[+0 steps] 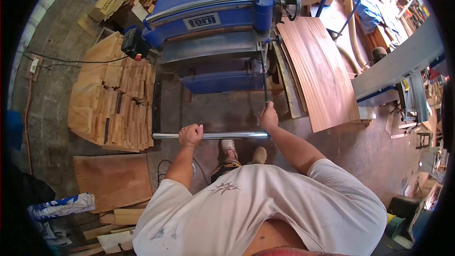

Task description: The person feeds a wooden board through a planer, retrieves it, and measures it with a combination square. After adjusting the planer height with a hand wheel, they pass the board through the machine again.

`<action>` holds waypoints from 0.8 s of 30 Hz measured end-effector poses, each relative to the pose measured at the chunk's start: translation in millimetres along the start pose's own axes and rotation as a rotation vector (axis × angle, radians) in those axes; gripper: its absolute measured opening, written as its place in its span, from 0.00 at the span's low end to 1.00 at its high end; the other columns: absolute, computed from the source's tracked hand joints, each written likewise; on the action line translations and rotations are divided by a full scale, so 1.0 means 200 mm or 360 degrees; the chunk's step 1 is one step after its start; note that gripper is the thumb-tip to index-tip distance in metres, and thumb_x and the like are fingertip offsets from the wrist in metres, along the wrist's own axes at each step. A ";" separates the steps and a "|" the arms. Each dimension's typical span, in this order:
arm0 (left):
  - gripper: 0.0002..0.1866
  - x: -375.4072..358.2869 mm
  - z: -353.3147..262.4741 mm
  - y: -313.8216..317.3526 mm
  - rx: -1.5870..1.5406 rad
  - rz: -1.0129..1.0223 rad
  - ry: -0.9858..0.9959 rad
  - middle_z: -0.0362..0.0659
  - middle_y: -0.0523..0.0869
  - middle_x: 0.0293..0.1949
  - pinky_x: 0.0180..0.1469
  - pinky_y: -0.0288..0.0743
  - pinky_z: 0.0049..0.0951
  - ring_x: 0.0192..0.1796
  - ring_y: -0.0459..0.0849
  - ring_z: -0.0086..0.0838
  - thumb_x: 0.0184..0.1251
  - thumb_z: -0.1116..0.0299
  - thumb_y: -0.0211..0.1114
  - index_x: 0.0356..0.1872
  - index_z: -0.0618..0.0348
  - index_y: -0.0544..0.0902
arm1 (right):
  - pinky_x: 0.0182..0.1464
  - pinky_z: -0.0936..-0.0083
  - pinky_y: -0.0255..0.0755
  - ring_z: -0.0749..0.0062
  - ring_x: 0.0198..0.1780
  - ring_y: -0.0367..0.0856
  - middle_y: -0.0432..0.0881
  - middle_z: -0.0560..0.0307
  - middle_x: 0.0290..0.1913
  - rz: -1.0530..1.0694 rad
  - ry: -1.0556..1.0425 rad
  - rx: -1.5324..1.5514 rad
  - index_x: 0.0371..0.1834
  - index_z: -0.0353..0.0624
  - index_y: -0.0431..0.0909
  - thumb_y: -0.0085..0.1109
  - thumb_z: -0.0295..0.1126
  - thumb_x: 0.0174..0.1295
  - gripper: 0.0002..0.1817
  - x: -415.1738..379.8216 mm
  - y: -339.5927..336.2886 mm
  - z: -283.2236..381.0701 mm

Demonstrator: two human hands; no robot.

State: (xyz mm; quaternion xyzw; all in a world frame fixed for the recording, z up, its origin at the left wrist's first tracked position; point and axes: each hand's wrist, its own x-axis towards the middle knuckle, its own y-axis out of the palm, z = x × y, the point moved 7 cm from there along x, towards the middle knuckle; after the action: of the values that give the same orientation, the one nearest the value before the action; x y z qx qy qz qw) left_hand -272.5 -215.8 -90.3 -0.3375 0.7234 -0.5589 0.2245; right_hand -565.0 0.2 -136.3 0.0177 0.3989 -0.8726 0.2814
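Observation:
My left hand is closed around the left part of a shiny metal roller, which lies crosswise in front of my legs. Farther forward, my right hand grips the dark side bar that runs from the machine to the roller's right end. Its fingers are partly hidden behind the bar. Ahead stands a blue thickness planer marked "torq", with a flat metal bed at its front. No board shows on that bed.
Stacked wooden boards stand left of the planer, near a black switch box. A wide reddish plank lies on the right. A brown sheet and offcuts lie at lower left. A cable crosses at left.

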 end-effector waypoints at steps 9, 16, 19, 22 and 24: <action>0.17 -0.02 0.02 0.03 0.0040 -0.0227 0.0118 0.48 0.83 0.25 0.37 0.72 0.51 0.32 0.81 0.51 0.62 0.53 0.61 0.19 0.54 0.77 | 0.47 0.45 0.72 0.35 0.45 0.81 0.82 0.33 0.40 0.0014 0.0045 -0.0044 0.52 0.40 0.63 0.46 0.32 0.66 0.14 0.01 0.00 -0.01; 0.18 -0.02 0.00 0.02 0.0034 -0.0242 0.0152 0.48 0.83 0.24 0.37 0.72 0.50 0.32 0.82 0.50 0.61 0.53 0.62 0.19 0.54 0.77 | 0.47 0.46 0.73 0.36 0.44 0.81 0.82 0.34 0.39 -0.0068 0.0009 -0.0068 0.50 0.41 0.64 0.45 0.32 0.67 0.12 0.00 0.00 0.00; 0.18 -0.02 0.02 0.05 0.0061 -0.0220 0.0120 0.49 0.83 0.24 0.37 0.72 0.50 0.32 0.82 0.50 0.61 0.52 0.61 0.19 0.53 0.77 | 0.47 0.44 0.72 0.34 0.45 0.80 0.82 0.32 0.41 -0.0061 0.0008 0.0000 0.55 0.42 0.64 0.44 0.34 0.69 0.14 0.03 0.06 -0.07; 0.18 -0.02 0.02 0.03 0.0064 -0.0162 0.0061 0.50 0.83 0.24 0.37 0.71 0.51 0.32 0.81 0.52 0.61 0.52 0.60 0.19 0.53 0.77 | 0.48 0.44 0.72 0.34 0.46 0.80 0.81 0.30 0.42 -0.0035 0.0043 0.0053 0.56 0.41 0.64 0.44 0.33 0.68 0.15 0.03 0.03 -0.05; 0.18 -0.02 0.01 0.03 0.0084 -0.0169 0.0070 0.50 0.83 0.25 0.37 0.71 0.51 0.32 0.81 0.52 0.61 0.53 0.60 0.19 0.54 0.77 | 0.48 0.44 0.72 0.34 0.46 0.80 0.81 0.31 0.42 0.0011 0.0061 0.0052 0.56 0.40 0.64 0.45 0.32 0.67 0.16 0.02 0.04 -0.06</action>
State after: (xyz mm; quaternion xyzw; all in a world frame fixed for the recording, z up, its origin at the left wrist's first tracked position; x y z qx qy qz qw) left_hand -269.4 -213.4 -97.6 -0.3569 0.6943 -0.5961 0.1874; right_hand -567.1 1.8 -150.8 0.0405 0.3898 -0.8775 0.2763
